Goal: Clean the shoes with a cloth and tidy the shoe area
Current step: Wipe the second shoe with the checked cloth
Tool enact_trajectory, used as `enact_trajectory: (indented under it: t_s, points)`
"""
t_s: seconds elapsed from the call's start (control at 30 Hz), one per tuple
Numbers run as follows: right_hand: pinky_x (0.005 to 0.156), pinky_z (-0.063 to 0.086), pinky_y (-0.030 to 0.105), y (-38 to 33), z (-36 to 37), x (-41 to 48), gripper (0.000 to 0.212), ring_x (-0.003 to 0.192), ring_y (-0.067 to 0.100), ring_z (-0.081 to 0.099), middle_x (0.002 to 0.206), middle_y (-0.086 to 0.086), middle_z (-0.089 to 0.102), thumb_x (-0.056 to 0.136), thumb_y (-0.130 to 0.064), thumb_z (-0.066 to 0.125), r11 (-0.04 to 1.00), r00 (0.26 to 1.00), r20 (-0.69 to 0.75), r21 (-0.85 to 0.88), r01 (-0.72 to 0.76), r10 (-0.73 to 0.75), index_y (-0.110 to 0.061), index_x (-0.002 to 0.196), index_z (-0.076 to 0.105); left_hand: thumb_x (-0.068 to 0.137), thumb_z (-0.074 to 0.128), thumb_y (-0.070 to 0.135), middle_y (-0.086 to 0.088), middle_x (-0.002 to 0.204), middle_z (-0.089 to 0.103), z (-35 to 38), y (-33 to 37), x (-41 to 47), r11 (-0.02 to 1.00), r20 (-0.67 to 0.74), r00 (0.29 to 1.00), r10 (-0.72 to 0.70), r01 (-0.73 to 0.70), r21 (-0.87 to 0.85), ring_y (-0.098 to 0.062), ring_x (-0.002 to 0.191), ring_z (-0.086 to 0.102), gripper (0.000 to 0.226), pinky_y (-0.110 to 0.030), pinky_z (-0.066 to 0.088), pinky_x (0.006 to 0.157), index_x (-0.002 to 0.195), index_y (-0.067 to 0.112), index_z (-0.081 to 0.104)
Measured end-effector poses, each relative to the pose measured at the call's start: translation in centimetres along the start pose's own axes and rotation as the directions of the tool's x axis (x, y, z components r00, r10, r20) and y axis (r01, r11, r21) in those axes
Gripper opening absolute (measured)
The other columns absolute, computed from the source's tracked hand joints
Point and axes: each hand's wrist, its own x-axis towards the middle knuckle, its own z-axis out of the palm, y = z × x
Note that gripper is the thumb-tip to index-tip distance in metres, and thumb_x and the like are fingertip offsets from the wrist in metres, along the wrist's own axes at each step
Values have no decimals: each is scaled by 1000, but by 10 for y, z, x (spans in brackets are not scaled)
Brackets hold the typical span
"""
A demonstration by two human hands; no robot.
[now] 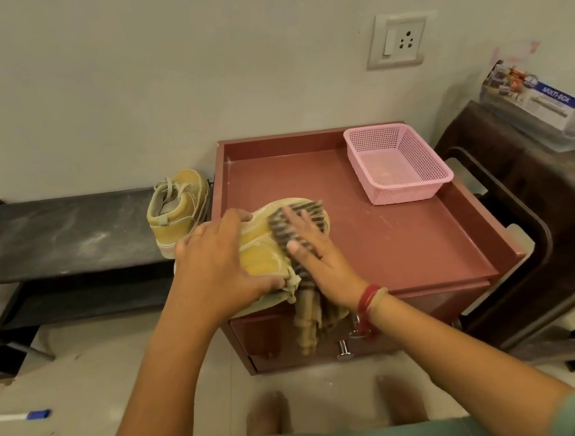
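A yellow shoe [259,250] lies on its side at the front left corner of a red-brown cabinet top [399,237]. My left hand [214,267] grips it from the left, fingers curled over the upper. My right hand [316,253] presses a striped brown cloth [298,224] flat against the shoe with straight fingers; the cloth's loose end hangs over the cabinet's front edge. The second yellow shoe [176,208] stands upright on the right end of a dark low shoe rack [59,233], heel toward me.
A pink perforated basket [423,188] sits at the cabinet's back right. A dark brown stool [517,218] stands to the right with a plastic-wrapped box [537,105] on it. Two markers [29,433] lie on the floor at lower left. A wall socket [398,40] is above.
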Motion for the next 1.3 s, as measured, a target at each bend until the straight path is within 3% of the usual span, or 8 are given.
enact_trajectory:
  t_s: [0.07, 0.23, 0.5, 0.67, 0.9, 1.03, 1.17, 1.3]
  points:
    - [117, 0, 55, -3, -2, 4, 38, 143, 1, -2, 150, -27, 11, 90, -49, 37, 991, 987, -85, 27, -133, 135, -64, 123, 24, 50, 78, 67, 7, 117, 56, -2, 0, 3, 999, -8, 1000, -24, 24, -25, -22, 115, 51, 93, -41, 31, 96, 125, 30, 37]
    - [119, 1, 47, -13, 11, -14, 38, 141, -7, -2, 143, -39, 18, 93, -47, 36, 998, 994, 108, 70, 1, -9, -69, 123, 30, 43, 69, 76, 10, 112, 56, -5, -6, 1, 994, 2, 1000, 7, -7, -111, -20, 110, 54, 95, -42, 39, 95, 119, 29, 38]
    - [118, 4, 49, -22, 7, -19, 38, 141, -7, 6, 131, -50, 27, 93, -43, 37, 992, 990, 144, 123, -6, -11, -51, 130, 38, 39, 65, 78, 13, 112, 52, -10, -12, 2, 973, 19, 1000, 12, -8, -232, -15, 108, 54, 88, -48, 43, 97, 112, 38, 35]
    - [118, 14, 47, -7, 0, -9, 42, 140, -8, 9, 145, -28, 26, 91, -47, 36, 1000, 1000, -9, 14, 0, 0, -49, 132, 32, 42, 63, 79, 12, 111, 52, -9, -10, 3, 979, -4, 999, 39, -39, -200, -19, 110, 54, 89, -49, 43, 96, 114, 32, 39]
    - [118, 10, 52, -18, 5, -27, 37, 139, -5, 21, 129, -47, 35, 96, -34, 39, 990, 990, 103, 110, 85, -97, -48, 130, 41, 46, 66, 74, 13, 113, 51, -11, -10, 1, 971, 15, 999, 39, -34, -235, -15, 116, 52, 82, -49, 41, 99, 113, 38, 36]
    - [119, 7, 44, 19, -14, -15, 43, 142, 5, 15, 144, -25, 27, 96, -49, 34, 958, 996, -87, -287, -10, -15, -42, 138, 32, 44, 70, 76, 16, 108, 48, -10, -6, 3, 975, -20, 1000, 6, -10, -220, -18, 115, 53, 87, -49, 41, 100, 116, 36, 39]
    - [110, 32, 34, -3, -17, -7, 28, 133, 15, 41, 134, -4, 52, 95, -38, 42, 997, 929, -362, 66, -48, 69, -36, 122, 50, 42, 69, 77, 17, 109, 49, -9, -8, 2, 974, -27, 1000, -16, 9, -228, -18, 115, 53, 93, -49, 41, 101, 120, 34, 43]
    - [89, 44, 30, -15, -22, 7, 35, 98, 10, 55, 100, -2, 60, 93, -43, 41, 995, 797, -601, 95, -13, 68, -17, 104, 61, 42, 74, 76, 8, 128, 53, -9, -10, 1, 964, -59, 998, -21, 4, -267, -18, 123, 49, 106, -48, 39, 105, 131, 31, 39]
